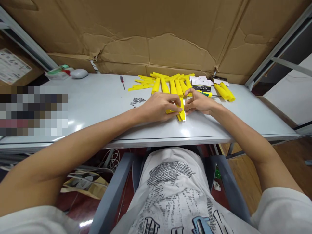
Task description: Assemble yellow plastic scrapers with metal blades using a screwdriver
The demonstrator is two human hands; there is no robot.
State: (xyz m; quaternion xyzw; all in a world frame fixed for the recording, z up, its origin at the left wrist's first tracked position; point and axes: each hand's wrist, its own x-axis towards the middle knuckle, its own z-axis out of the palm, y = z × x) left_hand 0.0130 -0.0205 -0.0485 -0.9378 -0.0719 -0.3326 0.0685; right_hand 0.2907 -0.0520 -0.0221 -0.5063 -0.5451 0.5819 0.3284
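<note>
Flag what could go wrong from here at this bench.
1. Loose small parts lie beside the left forearm; a sweep of it could scatter them.
2. The right hand works close to a yellow-green handled tool; it might get knocked.
3. Fingers of the left hand are at the yellow piece, which shows a pale strip; if that's a blade, they could get cut.

You wore a white T-shirt (170,182) with short, plain white sleeves (282,209). Print on the front: a dense block of small dark script-like marks nearer the hem, broken dark streaks next to it, then large dark-outlined lettering (202,225), partly light blue, higher up. Your left hand (162,105) and right hand (199,102) were bare.
</note>
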